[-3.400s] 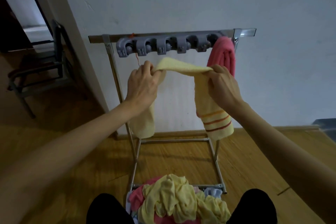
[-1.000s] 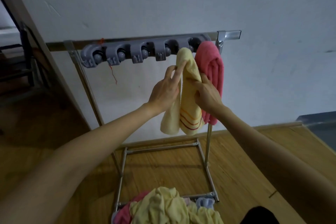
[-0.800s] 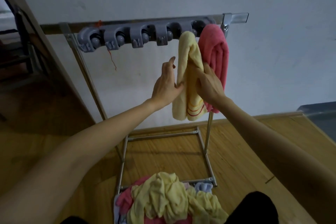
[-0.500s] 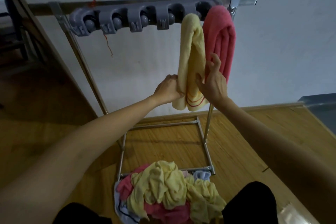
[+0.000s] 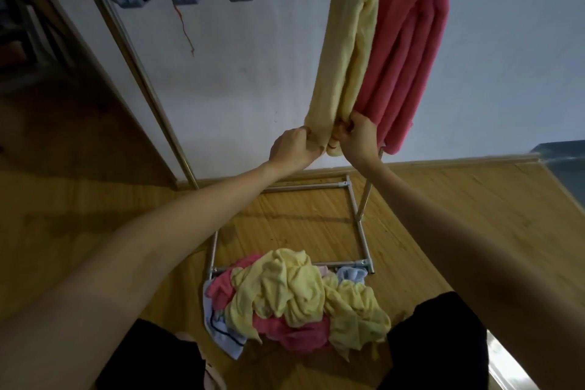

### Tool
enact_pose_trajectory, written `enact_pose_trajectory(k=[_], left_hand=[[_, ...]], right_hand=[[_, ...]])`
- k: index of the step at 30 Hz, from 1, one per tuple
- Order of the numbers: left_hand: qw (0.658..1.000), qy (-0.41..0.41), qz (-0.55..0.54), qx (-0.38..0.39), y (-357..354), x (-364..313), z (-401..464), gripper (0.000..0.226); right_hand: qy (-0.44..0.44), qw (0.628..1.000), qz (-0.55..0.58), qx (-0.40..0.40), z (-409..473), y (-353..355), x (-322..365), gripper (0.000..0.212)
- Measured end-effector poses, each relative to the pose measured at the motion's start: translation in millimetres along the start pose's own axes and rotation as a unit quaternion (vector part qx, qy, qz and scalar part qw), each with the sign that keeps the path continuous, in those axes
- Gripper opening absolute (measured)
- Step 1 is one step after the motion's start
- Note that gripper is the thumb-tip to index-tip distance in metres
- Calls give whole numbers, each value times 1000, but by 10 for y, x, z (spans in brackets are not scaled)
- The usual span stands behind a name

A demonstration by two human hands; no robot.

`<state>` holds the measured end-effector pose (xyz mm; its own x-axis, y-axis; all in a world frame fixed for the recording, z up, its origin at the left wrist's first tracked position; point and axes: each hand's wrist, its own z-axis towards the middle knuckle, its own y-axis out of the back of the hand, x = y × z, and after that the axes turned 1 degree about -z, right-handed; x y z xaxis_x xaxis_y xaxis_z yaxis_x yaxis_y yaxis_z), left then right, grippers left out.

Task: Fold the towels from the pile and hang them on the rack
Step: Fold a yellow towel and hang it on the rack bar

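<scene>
My arms are bare to the elbows, no sleeves showing; black fabric trousers (image 5: 440,342) cover my knees.

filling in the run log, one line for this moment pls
step: hanging yellow towel | left hand: grips its lower end | right hand: grips lower end | pink towel: hung | pile: waiting

Home room, wooden floor (image 5: 443,199), white wall (image 5: 253,73), towel rack (image 5: 361,231), laundry pile (image 5: 294,298)

L hand (image 5: 296,147): fingers curled, pinching (thumb side up)
R hand (image 5: 356,136): fingers curled, gripping
Arms: both stretched fwd, hands close together
</scene>
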<state>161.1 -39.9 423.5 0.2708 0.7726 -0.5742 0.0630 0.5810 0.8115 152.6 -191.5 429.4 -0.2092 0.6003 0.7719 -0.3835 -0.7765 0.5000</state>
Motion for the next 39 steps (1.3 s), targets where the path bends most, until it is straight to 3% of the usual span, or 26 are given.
enact_pose_trajectory(k=[4, 10, 16, 19, 28, 34, 39], left_hand=[[1000, -8, -7, -25, 25, 75, -53, 32], [997, -10, 1, -75, 92, 266, -140, 34], [997, 7, 3, -72, 97, 303, -96, 35], [997, 2, 2, -71, 92, 321, -100, 35], [996, -59, 44, -45, -131, 274, 18, 31], [996, -70, 47, 5, -507, 175, 30, 22], [998, -45, 10, 50, -691, 331, -94, 61]], right_hand=[[49, 996, 52, 56, -11, -110, 59, 19], [0, 974, 171, 149, -30, -292, 185, 17], [-61, 956, 213, 190, -25, -305, 188, 21], [-50, 949, 213, 226, 9, -255, 181, 22], [-94, 974, 159, 133, -84, -220, -153, 20], [-97, 983, 76, 135, -119, -119, -384, 16], [-106, 987, 4, 123, -273, -211, -633, 26]])
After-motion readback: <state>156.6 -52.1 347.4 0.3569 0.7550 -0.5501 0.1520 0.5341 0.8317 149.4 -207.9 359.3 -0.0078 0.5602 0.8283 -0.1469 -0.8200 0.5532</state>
